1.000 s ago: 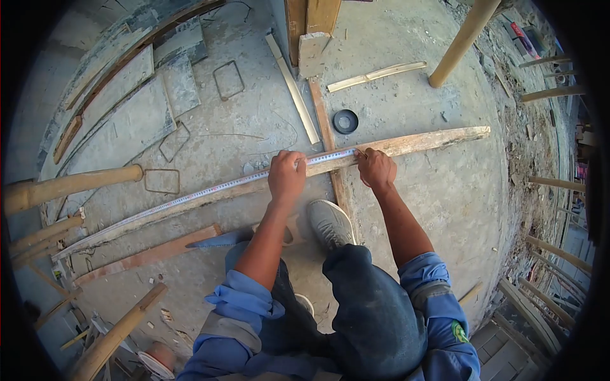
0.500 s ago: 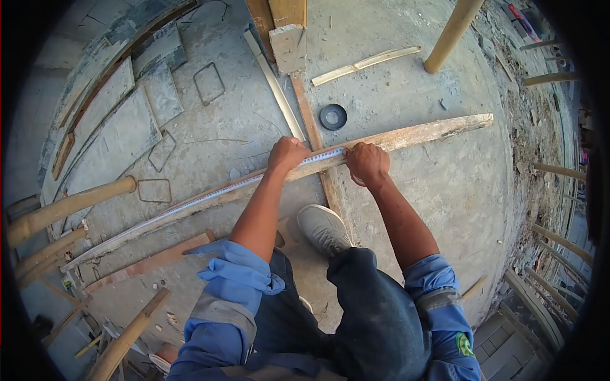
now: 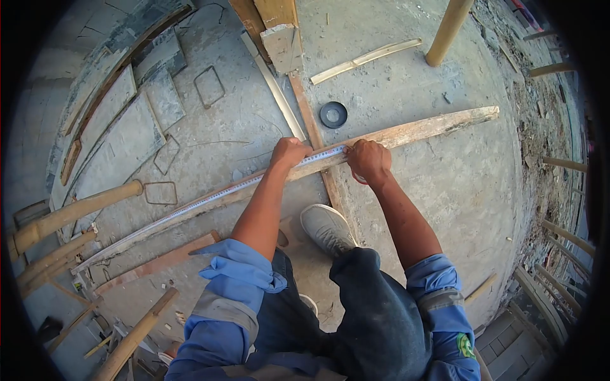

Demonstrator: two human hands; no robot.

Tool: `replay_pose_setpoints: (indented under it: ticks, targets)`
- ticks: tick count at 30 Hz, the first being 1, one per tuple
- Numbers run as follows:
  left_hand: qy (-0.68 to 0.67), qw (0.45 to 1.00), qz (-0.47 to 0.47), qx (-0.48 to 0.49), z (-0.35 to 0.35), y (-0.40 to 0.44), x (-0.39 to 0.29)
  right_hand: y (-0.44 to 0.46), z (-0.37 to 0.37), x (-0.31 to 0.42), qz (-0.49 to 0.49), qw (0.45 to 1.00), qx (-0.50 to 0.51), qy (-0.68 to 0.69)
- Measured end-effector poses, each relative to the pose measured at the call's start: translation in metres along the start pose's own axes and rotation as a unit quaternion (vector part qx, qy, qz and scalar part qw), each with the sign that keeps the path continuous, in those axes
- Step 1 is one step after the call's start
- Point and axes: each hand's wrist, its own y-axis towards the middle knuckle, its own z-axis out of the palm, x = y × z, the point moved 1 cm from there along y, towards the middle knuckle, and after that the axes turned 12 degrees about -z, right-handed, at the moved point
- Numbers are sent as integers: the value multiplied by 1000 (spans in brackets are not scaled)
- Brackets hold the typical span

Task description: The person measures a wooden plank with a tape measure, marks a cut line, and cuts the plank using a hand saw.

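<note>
A long wooden plank point(image 3: 438, 126) lies across the concrete floor, with a white tape measure point(image 3: 235, 188) stretched along its left part. My left hand point(image 3: 290, 153) is closed at the plank's far edge, beside the tape; what its fingers pinch is hidden. Closed around the tape measure's case, my right hand point(image 3: 369, 160) rests on the plank at the right end of the exposed tape. Only a bit of the case shows beneath this hand. Under the plank crosses a narrow wooden strip point(image 3: 307, 114).
A black round dish point(image 3: 333, 115) sits beyond the plank. Bamboo poles stand at the left point(image 3: 76, 213) and upper right point(image 3: 448, 32). Flat boards point(image 3: 121, 149) lie at the left, near bent wire frames point(image 3: 210, 87). My shoe point(image 3: 327, 228) is close below the plank.
My left hand has shifted slightly along the plank, and its fingers have turned down toward the edge. The camera view has moved a little. The tape remains stretched along the wood.
</note>
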Motion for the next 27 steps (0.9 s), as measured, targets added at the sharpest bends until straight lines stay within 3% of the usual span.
replay_pose_setpoints:
  ticks: [12, 27]
  targets:
    - [-40, 997, -18, 64, -1, 9, 3, -5, -3, 3, 0, 1000, 2, 4]
    - [2, 999, -22, 44, -1, 10, 1, -3, -1, 2, -7, 1000, -10, 2]
